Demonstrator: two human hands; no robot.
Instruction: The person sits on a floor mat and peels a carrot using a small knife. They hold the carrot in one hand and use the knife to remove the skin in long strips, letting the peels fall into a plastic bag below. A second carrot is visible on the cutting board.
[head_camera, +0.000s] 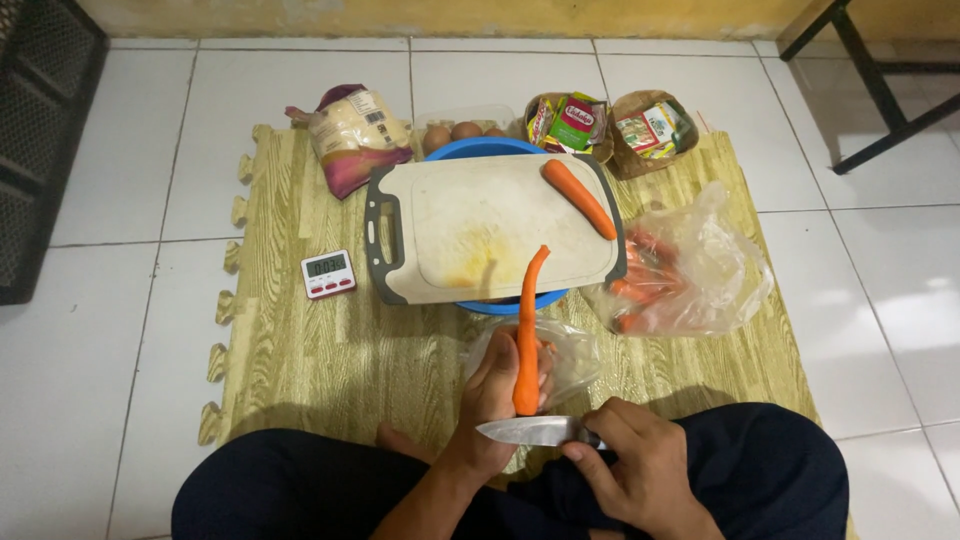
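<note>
Orange carrot (527, 335) held upright in the left hand (487, 400), knife (528, 431) in the right hand (637, 468) at its base.

Left grip is closed around the carrot's thick lower end, its thin tip pointing away over the white cutting board (480, 230); right grip is closed on the knife handle, blade lying flat just below the carrot's butt, touching or nearly so. Scraping looks best done with light strokes directed away from the holding fingers, turning the carrot between passes. A second carrot (579, 198) lies on the board; a plastic bag of carrots (680, 275) sits to the right on the mat.
</note>
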